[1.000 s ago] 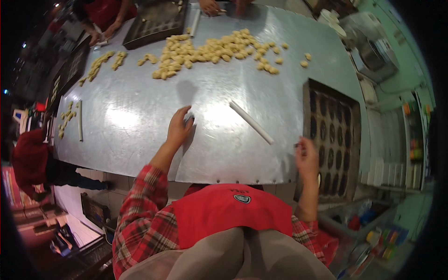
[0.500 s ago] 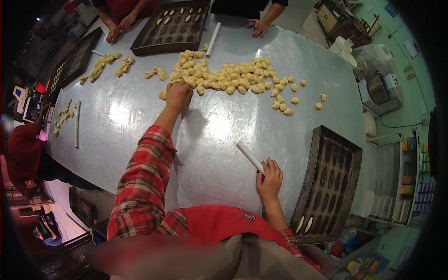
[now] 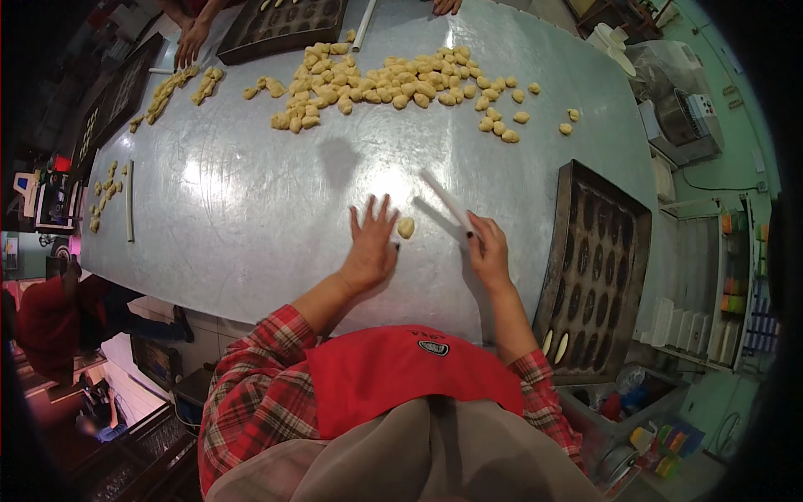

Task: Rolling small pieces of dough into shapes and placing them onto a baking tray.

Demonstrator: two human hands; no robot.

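A single dough ball (image 3: 406,227) rests on the metal table (image 3: 251,251) in front of me. Beside it, my left hand (image 3: 373,249) is spread flat, its thumb side almost against the ball, holding nothing. My right hand (image 3: 488,248) grips one end of a thin white rolling pin (image 3: 445,198). The pin is tilted and raised a little, casting a shadow on the metal. Farther off lies a broad heap of yellow dough balls (image 3: 376,86). At my right stands a dark baking tray (image 3: 609,186) with oval hollows; two pale dough pieces (image 3: 561,346) lie in its near corner.
Another dark moulded tray (image 3: 280,42) stands at the far edge. Co-workers' hands (image 3: 192,40) rest near dough strips (image 3: 167,96) at the far left. A white rod (image 3: 130,201) lies beside small dough pieces (image 3: 104,192) on the left. A person in red stands past the left edge.
My left hand has come back from the heap toward me, and one dough ball now lies beside it. The right hand has lifted the rolling pin. My view has tilted nearer.
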